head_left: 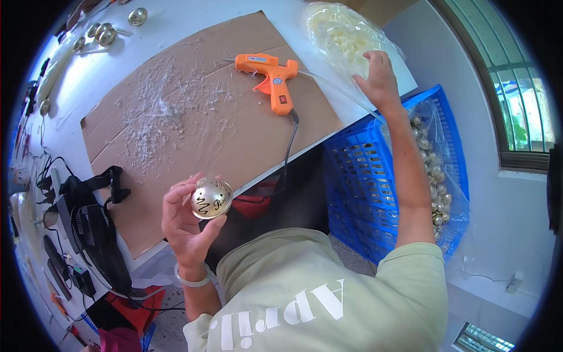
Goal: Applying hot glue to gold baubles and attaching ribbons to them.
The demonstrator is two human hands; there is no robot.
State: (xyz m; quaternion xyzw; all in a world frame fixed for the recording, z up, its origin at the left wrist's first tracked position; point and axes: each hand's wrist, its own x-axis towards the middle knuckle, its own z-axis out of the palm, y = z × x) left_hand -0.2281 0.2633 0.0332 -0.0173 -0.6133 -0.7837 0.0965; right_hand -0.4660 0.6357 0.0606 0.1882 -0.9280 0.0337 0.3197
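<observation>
In the head view, the left hand is raised in front of the chest with its fingers curled around a shiny gold ball, thumb on one side and fingertips on the other, so the ball sits gripped just over the near edge of the cardboard sheet. The ball carries dark curly lettering on its upper face. The right hand is stretched far out to the table's far right corner, fingers spread and pressed onto a clear plastic bag of pale pieces; whether it has actually pinched the bag I cannot tell.

An orange glue gun lies on its side on the cardboard between the two hands, its nozzle pointing left and its black cord trailing off the near edge. A glue stick pokes out of its back toward the right hand.

The risks, as I judge them: the ball is smooth and round and held one-handed, so a loose grip could let it slip and roll off the table. The reaching forearm passes near the gun (its tip may be hot), and a careless pull back could brush it or snag the cord. The bag overhangs the corner above a blue crate of more gold balls, so tugging it could tip it over the edge.
</observation>
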